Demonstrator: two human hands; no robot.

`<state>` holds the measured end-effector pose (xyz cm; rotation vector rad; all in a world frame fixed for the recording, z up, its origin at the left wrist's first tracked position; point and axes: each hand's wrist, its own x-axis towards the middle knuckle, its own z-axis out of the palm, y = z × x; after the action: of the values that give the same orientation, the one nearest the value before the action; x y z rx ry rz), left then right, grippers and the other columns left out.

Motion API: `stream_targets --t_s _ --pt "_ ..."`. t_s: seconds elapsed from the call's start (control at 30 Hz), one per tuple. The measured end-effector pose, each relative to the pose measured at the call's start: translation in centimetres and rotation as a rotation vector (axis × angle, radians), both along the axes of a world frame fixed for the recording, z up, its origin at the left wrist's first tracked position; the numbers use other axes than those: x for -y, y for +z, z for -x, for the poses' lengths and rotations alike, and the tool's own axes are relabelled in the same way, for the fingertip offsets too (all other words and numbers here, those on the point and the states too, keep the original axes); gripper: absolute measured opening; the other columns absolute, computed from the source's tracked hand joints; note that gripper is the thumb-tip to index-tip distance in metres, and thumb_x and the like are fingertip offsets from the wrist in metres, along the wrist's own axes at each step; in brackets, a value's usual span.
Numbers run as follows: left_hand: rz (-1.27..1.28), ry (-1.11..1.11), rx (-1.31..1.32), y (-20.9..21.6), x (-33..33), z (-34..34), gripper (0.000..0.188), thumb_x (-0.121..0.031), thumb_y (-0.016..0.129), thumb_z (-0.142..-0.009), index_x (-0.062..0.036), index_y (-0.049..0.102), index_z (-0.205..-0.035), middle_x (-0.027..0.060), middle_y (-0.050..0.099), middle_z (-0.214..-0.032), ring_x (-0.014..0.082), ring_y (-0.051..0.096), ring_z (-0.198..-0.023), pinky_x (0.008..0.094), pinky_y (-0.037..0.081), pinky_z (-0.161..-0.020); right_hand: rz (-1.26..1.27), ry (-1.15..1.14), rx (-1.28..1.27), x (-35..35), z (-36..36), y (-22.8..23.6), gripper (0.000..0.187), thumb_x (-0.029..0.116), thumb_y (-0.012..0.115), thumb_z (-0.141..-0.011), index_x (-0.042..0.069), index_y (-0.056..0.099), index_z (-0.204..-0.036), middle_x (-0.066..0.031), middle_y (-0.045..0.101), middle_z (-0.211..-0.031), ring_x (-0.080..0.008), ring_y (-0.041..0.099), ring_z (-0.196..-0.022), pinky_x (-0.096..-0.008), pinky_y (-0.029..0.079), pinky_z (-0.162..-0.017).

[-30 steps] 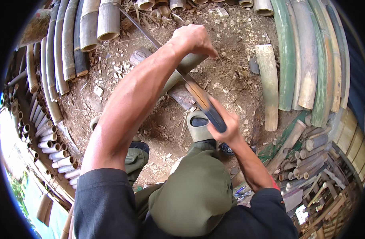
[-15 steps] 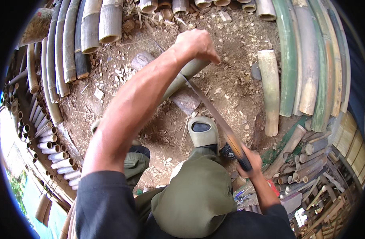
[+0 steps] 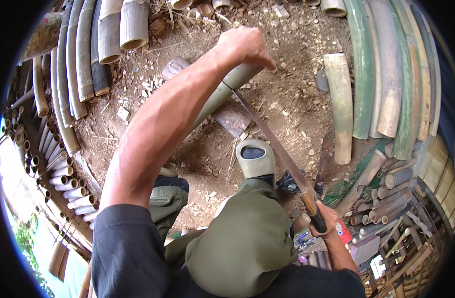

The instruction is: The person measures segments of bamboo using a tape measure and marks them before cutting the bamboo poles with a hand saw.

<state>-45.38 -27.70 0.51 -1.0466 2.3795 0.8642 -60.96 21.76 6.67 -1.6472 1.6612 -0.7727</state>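
Note:
My left hand (image 3: pixel 247 45) is closed over the far end of a green bamboo pole (image 3: pixel 215 103), its fingers partly hidden behind the knuckles. The pole slants toward me and rests across a short log (image 3: pixel 231 119) on the ground; my forearm covers part of both. Wrapped round the dark handle of a handsaw (image 3: pixel 282 155) is my right hand (image 3: pixel 328 218), at the lower right. The saw's long blade reaches up to the left and sits in a dark cut in the pole, just short of my left hand. My arm hides the blade's tip, if it extends that far.
Cut bamboo lengths (image 3: pixel 134 27) line the upper left, and green poles (image 3: pixel 359 74) the right. One short bamboo piece (image 3: pixel 338 109) lies apart. My shoe (image 3: pixel 257 158) stands by the log. Stacked bamboo (image 3: pixel 391 193) fills the lower right. Wood chips litter the dirt.
My right hand has drawn the handsaw back toward the lower right, and the blade tip seen beyond my left arm is out of sight. My left hand keeps its grip on the pole.

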Motion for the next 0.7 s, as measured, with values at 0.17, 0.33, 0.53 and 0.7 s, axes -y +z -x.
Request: stream_targets --t_s 0.17,0.33,0.53,0.7 --pt "0.016 0.0 0.004 0.1 -0.1 1.5 0.042 -0.046 0.075 -0.074 -0.0077 0.061 -0.061 0.0046 0.059 -0.06 0.0122 0.056 -0.054 0.0322 0.049 -0.044 0.165 -0.043 0.063 18.0 -5.5 -8.4 0.071 0.005 0.07 -0.065 -0.005 0.055 -0.133 -0.0152 0.065 -0.077 -0.028 0.061 -0.056 -0.0364 0.051 -0.055" --pt "0.016 0.031 0.005 -0.1 -0.1 0.6 0.044 -0.048 0.075 -0.072 -0.0067 0.063 -0.06 0.0056 0.062 -0.063 0.0146 0.059 -0.056 0.032 0.051 -0.047 0.073 -0.04 -0.05 13.8 -4.8 -4.2 0.072 0.007 0.071 -0.064 -0.01 0.054 -0.133 -0.0178 0.071 -0.087 -0.0243 0.067 -0.061 -0.0359 0.056 -0.062" --pt "0.039 0.025 -0.013 0.4 -0.4 0.0 0.042 -0.047 0.075 -0.069 -0.0061 0.066 -0.061 0.0069 0.063 -0.061 0.0174 0.062 -0.058 0.0338 0.053 -0.051 -0.048 0.004 0.05 6.4 -1.2 -3.7 0.07 0.01 0.072 -0.064 -0.014 0.056 -0.127 -0.028 0.069 -0.102 -0.0385 0.072 -0.088 -0.0409 0.057 -0.08" --pt "0.051 0.009 -0.014 0.1 -0.7 1.5 0.046 -0.05 0.076 -0.069 -0.0057 0.066 -0.063 0.0097 0.066 -0.066 0.0198 0.065 -0.061 0.0359 0.055 -0.055 0.145 -0.115 0.134 19.7 -6.7 -7.3 0.068 0.002 0.064 -0.064 -0.011 0.056 -0.13 -0.0142 0.064 -0.074 -0.0247 0.061 -0.053 -0.0349 0.05 -0.052"
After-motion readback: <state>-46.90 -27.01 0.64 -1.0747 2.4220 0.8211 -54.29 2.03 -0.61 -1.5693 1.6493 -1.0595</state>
